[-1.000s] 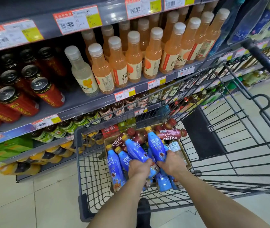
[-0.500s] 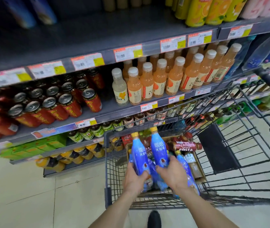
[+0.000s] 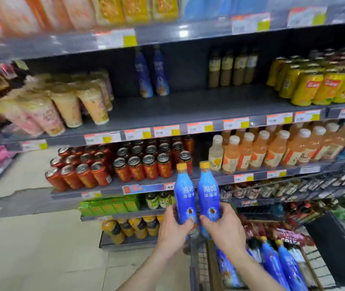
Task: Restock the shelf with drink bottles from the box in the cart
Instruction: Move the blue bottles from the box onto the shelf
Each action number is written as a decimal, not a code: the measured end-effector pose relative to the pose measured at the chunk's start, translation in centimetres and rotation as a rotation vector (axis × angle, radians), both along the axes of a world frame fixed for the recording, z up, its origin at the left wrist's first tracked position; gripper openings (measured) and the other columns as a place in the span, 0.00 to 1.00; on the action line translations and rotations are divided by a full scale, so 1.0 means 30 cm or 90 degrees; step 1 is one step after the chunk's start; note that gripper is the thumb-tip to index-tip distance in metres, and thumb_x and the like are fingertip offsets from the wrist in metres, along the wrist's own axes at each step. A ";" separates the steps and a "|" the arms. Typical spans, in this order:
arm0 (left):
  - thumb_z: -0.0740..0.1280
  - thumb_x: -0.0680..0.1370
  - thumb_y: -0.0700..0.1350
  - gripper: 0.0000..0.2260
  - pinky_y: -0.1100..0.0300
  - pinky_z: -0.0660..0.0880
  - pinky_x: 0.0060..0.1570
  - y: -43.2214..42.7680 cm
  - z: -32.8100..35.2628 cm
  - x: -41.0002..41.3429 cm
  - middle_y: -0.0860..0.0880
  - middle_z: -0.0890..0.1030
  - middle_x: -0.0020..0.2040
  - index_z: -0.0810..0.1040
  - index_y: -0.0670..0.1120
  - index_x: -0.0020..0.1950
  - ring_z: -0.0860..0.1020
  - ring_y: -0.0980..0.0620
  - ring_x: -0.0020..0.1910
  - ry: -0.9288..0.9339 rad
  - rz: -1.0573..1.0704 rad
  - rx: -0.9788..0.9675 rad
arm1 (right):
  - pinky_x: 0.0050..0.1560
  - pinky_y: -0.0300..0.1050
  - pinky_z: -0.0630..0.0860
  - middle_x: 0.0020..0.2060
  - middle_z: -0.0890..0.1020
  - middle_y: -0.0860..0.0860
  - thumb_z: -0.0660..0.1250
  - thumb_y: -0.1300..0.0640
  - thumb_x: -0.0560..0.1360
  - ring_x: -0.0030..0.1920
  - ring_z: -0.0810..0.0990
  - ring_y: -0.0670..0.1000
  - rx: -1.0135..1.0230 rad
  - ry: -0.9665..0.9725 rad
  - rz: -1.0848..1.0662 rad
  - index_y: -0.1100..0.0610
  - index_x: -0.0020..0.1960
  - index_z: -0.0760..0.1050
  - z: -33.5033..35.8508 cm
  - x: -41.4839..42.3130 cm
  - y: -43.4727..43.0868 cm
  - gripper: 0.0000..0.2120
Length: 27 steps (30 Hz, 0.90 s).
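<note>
My left hand point(image 3: 174, 229) grips the base of one blue bottle with a yellow cap point(image 3: 184, 196). My right hand point(image 3: 223, 225) grips a second blue bottle point(image 3: 209, 192) beside it. Both bottles stand upright, raised above the cart and in front of the shelves. More blue bottles point(image 3: 283, 263) and dark red Costa bottles point(image 3: 289, 236) lie in the cardboard box point(image 3: 212, 267) inside the wire cart point(image 3: 194, 263) at the lower right. Two matching blue bottles point(image 3: 152, 74) stand at the back of a mostly bare grey shelf point(image 3: 188, 110) higher up.
That shelf also holds plastic cups point(image 3: 62, 106) at the left, brown bottles point(image 3: 230, 68) at the back and yellow cans point(image 3: 318, 85) at the right. Red cans point(image 3: 125, 164) and orange juice bottles point(image 3: 272, 150) fill the shelf below. Tiled floor lies at the left.
Both hands have lifted the two blue bottles out of the box and up above the cart. The view has tilted upward, bringing the higher shelf into sight.
</note>
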<state>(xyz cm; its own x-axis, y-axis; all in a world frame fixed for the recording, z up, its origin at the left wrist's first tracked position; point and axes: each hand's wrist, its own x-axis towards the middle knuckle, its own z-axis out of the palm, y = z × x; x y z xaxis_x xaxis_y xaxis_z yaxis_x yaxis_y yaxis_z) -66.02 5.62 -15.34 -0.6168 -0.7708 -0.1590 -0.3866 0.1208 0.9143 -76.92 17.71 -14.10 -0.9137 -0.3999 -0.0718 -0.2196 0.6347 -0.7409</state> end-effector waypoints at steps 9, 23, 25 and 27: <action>0.72 0.65 0.55 0.22 0.47 0.80 0.52 -0.229 0.201 0.108 0.55 0.82 0.52 0.72 0.57 0.57 0.81 0.57 0.50 0.064 0.025 -0.045 | 0.42 0.47 0.76 0.44 0.81 0.41 0.69 0.33 0.60 0.47 0.82 0.51 -0.077 0.072 0.033 0.42 0.52 0.69 0.198 0.078 -0.228 0.25; 0.72 0.67 0.58 0.21 0.61 0.78 0.48 -0.439 0.465 0.123 0.59 0.80 0.54 0.70 0.62 0.57 0.79 0.66 0.50 0.108 0.005 -0.165 | 0.40 0.48 0.79 0.43 0.78 0.37 0.68 0.31 0.61 0.41 0.79 0.42 -0.141 0.130 0.048 0.38 0.51 0.64 0.434 0.123 -0.458 0.24; 0.71 0.65 0.61 0.25 0.54 0.81 0.49 -0.481 0.495 0.135 0.59 0.80 0.55 0.71 0.59 0.60 0.79 0.63 0.51 0.118 -0.013 -0.167 | 0.39 0.46 0.77 0.43 0.78 0.37 0.67 0.30 0.60 0.41 0.79 0.41 -0.152 0.137 0.031 0.37 0.51 0.63 0.447 0.145 -0.491 0.24; 0.71 0.65 0.61 0.27 0.54 0.81 0.48 -0.521 0.517 0.150 0.59 0.80 0.54 0.71 0.56 0.62 0.80 0.63 0.50 0.122 -0.025 -0.175 | 0.38 0.45 0.76 0.43 0.78 0.37 0.68 0.30 0.61 0.41 0.79 0.40 -0.159 0.139 0.020 0.37 0.51 0.63 0.461 0.168 -0.525 0.25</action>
<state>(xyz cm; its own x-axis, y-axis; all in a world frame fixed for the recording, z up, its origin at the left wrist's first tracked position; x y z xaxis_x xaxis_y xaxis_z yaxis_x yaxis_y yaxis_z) -61.54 -10.02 0.17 -0.6457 -0.7436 0.1733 -0.2003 0.3840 0.9014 -71.89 1.95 -0.25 -0.8834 -0.4090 0.2287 -0.4074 0.4291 -0.8062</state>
